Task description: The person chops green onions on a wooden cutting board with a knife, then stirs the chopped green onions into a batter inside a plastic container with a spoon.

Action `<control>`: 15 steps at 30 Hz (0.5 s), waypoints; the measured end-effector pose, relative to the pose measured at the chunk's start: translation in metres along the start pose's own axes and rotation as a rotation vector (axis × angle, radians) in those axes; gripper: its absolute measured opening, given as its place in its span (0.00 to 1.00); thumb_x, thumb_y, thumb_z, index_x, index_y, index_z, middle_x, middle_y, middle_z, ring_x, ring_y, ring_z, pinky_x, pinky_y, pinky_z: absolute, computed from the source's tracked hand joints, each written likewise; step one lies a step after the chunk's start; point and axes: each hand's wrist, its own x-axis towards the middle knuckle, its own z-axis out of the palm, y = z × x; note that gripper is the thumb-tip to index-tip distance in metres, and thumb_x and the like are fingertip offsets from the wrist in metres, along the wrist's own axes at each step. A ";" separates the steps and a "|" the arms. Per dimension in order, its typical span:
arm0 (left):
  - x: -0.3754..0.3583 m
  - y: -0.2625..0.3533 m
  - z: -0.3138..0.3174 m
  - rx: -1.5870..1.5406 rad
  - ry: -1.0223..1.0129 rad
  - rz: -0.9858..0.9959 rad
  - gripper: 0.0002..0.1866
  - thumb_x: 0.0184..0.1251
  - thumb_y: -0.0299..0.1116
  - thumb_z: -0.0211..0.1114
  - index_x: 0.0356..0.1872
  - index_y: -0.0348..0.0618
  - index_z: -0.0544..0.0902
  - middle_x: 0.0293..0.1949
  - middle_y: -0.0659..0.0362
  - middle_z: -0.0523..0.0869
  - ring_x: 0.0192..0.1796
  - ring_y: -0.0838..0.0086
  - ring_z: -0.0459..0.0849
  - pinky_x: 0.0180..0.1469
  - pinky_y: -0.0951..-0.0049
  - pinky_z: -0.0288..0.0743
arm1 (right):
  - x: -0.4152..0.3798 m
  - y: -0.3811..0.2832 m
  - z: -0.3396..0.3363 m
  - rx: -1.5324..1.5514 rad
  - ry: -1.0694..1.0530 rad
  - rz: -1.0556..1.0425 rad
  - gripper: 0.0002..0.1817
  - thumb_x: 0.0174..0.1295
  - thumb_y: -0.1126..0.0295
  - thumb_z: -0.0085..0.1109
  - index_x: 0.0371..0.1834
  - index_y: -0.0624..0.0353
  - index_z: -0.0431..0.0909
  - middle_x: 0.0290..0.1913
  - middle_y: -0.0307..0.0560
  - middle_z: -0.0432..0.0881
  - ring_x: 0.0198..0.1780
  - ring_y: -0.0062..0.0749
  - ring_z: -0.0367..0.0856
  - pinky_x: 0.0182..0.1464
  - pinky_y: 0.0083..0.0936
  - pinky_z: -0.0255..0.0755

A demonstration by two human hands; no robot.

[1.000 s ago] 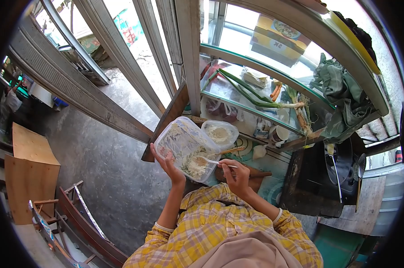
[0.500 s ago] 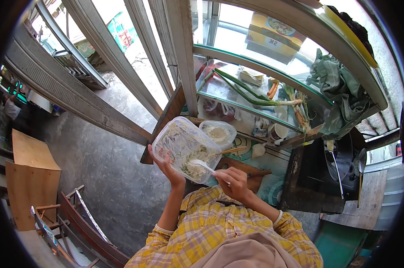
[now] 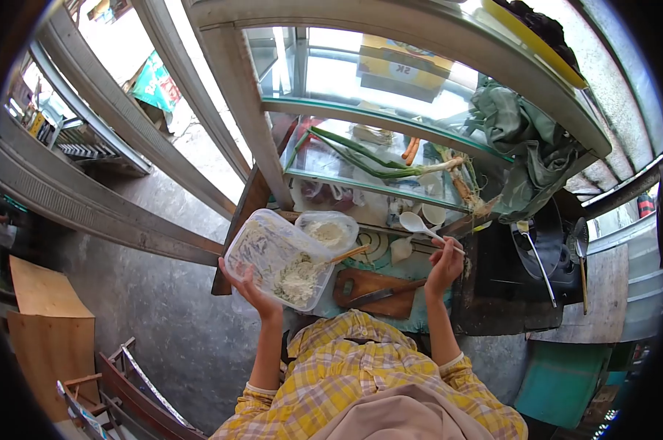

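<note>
Inside the plastic container (image 3: 262, 243), floury mixture (image 3: 299, 282)

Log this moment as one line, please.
left hand: holding plastic tub, white powder inside | right hand: holding white spoon, clear of tub | knife on cutting board

- White plastic spoon (image 3: 412, 222): lifted out of the floury mixture (image 3: 299, 281) in the rectangular plastic tub (image 3: 280, 253); bowl now beside the paper cup (image 3: 433, 214), apart from the tub.
- Right hand (image 3: 444, 270): withdrawn from beside the tub, now right of the wooden cutting board (image 3: 361, 281), spoon in fingers.
- Cutting board: formerly part-hidden by the right hand, now largely exposed.
- Knife (image 3: 375, 296): blade now in sight across the board.
- Head view: shifted; glass display case (image 3: 390, 110) sits farther left in frame.
</note>
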 end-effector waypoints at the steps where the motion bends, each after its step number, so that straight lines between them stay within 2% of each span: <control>1: 0.000 0.005 0.004 -0.007 0.007 -0.004 0.35 0.66 0.37 0.49 0.74 0.48 0.50 0.73 0.55 0.50 0.72 0.58 0.53 0.70 0.56 0.53 | 0.010 0.012 -0.001 -0.120 -0.010 -0.068 0.11 0.72 0.65 0.48 0.43 0.61 0.78 0.31 0.43 0.84 0.19 0.14 0.70 0.20 0.15 0.63; 4: 0.001 0.003 0.004 0.005 0.015 -0.010 0.36 0.65 0.37 0.49 0.74 0.49 0.48 0.72 0.53 0.50 0.73 0.57 0.51 0.70 0.56 0.52 | 0.032 0.040 0.000 -0.462 -0.124 -0.249 0.12 0.71 0.67 0.49 0.42 0.65 0.79 0.31 0.44 0.86 0.21 0.17 0.74 0.23 0.21 0.67; 5: 0.000 0.008 0.010 0.007 0.017 -0.007 0.36 0.65 0.37 0.49 0.74 0.49 0.49 0.72 0.53 0.51 0.73 0.57 0.52 0.70 0.55 0.52 | 0.039 0.050 0.004 -0.496 -0.130 -0.303 0.12 0.71 0.67 0.51 0.41 0.65 0.80 0.32 0.46 0.86 0.21 0.21 0.77 0.23 0.25 0.68; 8: 0.001 0.008 0.011 0.058 0.017 0.014 0.36 0.65 0.37 0.49 0.74 0.49 0.49 0.72 0.53 0.51 0.72 0.57 0.52 0.70 0.55 0.52 | 0.053 0.068 0.013 -0.680 -0.215 -0.457 0.13 0.70 0.66 0.52 0.40 0.64 0.82 0.33 0.48 0.86 0.22 0.29 0.80 0.24 0.26 0.69; 11: -0.001 0.006 0.011 0.066 0.019 0.028 0.36 0.65 0.37 0.50 0.74 0.48 0.49 0.72 0.53 0.51 0.72 0.57 0.53 0.71 0.55 0.51 | 0.062 0.070 0.026 -0.873 -0.258 -0.399 0.12 0.68 0.66 0.54 0.38 0.63 0.83 0.32 0.49 0.86 0.22 0.36 0.81 0.25 0.28 0.72; 15: 0.001 -0.001 0.004 0.020 0.007 -0.016 0.36 0.64 0.37 0.50 0.74 0.48 0.50 0.73 0.55 0.51 0.72 0.57 0.53 0.71 0.55 0.51 | 0.065 0.073 0.032 -0.937 -0.312 -0.621 0.10 0.66 0.67 0.55 0.39 0.61 0.82 0.30 0.47 0.84 0.26 0.38 0.83 0.27 0.31 0.75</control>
